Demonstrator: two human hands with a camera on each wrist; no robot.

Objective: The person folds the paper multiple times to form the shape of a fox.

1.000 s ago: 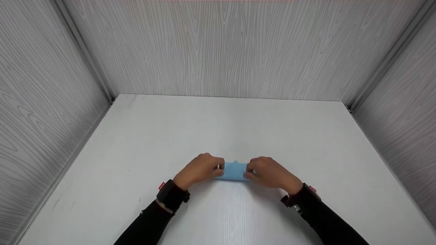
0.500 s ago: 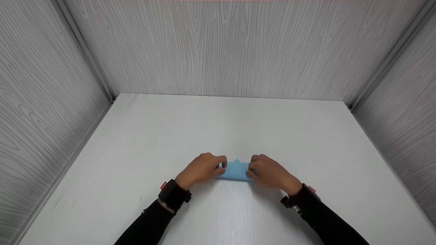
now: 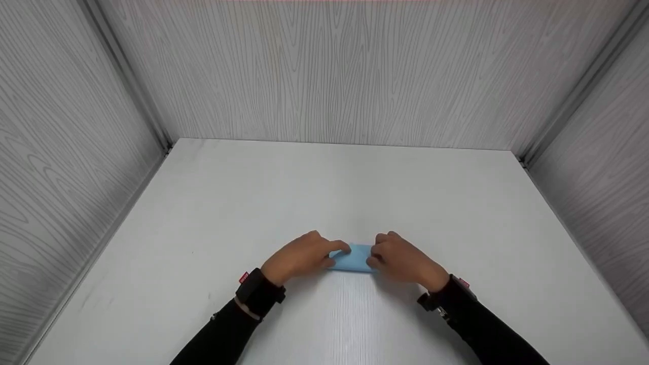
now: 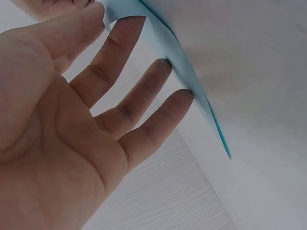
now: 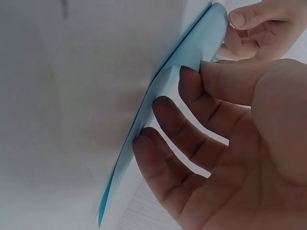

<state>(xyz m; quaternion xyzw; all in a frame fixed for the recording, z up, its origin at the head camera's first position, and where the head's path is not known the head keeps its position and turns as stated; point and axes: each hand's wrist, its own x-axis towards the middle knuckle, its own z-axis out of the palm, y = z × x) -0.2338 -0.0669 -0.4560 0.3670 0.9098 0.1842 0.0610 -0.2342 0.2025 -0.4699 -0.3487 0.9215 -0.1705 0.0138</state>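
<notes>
Left hand (image 3: 299, 257) has stretched its index finger (image 3: 338, 246) inward over the folded blue paper (image 3: 354, 260), clear of the thumb; right hand (image 3: 405, 259) pinches the right end. On the desk (image 3: 334, 192), the paper's long axis runs left to right.

White tabletop (image 3: 253, 192), grey wood-grain back wall (image 3: 324, 71), matching side walls (image 3: 56, 126), grey corner strips (image 3: 123, 66)

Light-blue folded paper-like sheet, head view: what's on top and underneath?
Over the sheet: fingers of the left hand and right hand, overlapping from either side. Flat white tabletop shows around it; whatever lies directly beneath is covered, so can't tell.
</notes>
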